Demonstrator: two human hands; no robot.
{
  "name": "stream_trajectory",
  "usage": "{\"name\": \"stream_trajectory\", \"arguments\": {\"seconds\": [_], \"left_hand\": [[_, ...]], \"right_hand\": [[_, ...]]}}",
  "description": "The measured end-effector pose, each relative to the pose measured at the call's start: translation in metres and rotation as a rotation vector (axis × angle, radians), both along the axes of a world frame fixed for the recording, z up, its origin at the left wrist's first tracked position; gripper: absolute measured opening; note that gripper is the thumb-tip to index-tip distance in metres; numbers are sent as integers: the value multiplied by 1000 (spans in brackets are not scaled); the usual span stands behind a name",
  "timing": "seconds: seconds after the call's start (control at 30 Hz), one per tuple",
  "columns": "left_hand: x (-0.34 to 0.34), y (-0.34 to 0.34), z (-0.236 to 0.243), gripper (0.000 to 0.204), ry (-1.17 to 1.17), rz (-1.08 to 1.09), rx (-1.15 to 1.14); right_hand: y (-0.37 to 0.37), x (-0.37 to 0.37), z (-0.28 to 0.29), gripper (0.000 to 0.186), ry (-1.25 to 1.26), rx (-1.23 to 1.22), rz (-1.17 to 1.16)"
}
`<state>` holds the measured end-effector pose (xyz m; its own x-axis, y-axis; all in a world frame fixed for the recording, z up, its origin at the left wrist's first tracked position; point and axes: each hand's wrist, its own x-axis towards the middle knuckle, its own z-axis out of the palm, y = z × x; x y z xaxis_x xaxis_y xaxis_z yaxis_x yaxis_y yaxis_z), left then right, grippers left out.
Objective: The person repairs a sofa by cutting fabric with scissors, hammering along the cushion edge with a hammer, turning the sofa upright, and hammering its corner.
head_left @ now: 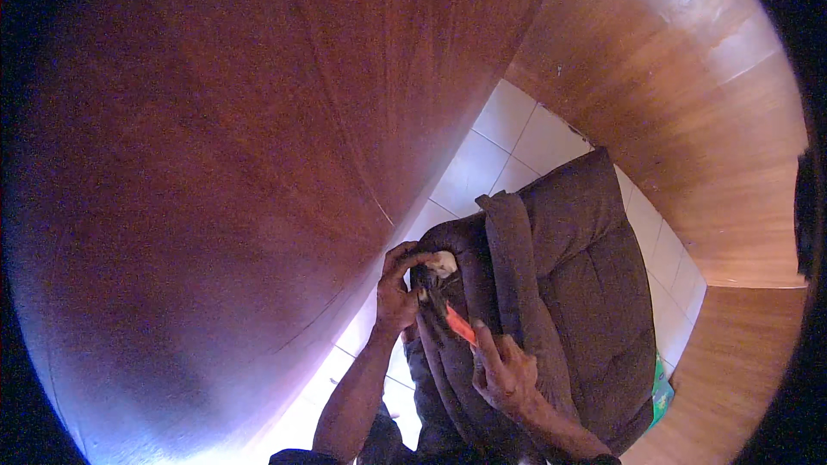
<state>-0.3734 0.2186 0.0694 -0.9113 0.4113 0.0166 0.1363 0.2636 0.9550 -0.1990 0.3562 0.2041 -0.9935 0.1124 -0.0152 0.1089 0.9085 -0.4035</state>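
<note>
A brown padded seat cushion (586, 275), with a raised fabric band (515, 263) across it, fills the space before me. At its left corner my left hand (399, 293) is closed, index finger and thumb curled round something dark. A small whitish lump (443, 264) shows by the fingertips; I cannot tell whether it is stuffing or a separate piece. My right hand (506, 372) grips an orange-red handled tool (461, 325), its dark end pointing toward the left hand. The tool's kind is not clear, and its tip blends into the dark fabric.
A large reddish-brown wooden panel (233, 138) rises close on the left. Lighter wooden panels (655, 120) stand along the right. White floor tiles (478, 159) show between them. A green item (662, 392) sits beside the cushion's lower right edge.
</note>
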Motion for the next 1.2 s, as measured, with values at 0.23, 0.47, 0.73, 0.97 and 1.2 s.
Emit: {"name": "stream_trajectory", "arguments": {"seconds": [0.23, 0.47, 0.73, 0.97, 1.2], "left_hand": [[-2, -10, 1, 43, 27, -31, -25], [-5, -9, 40, 48, 139, -192, -37], [-28, -8, 48, 27, 408, -297, -78], [-31, -17, 48, 26, 380, -420, -90], [-48, 5, 79, 22, 386, -493, -243]], "right_hand": [[-2, -7, 0, 60, -76, -2, -41], [11, 24, 11, 56, -141, -124, -197], [10, 24, 9, 48, -106, -244, -323], [15, 23, 10, 43, -76, -346, -367], [18, 25, 4, 38, -47, -352, -374]]}}
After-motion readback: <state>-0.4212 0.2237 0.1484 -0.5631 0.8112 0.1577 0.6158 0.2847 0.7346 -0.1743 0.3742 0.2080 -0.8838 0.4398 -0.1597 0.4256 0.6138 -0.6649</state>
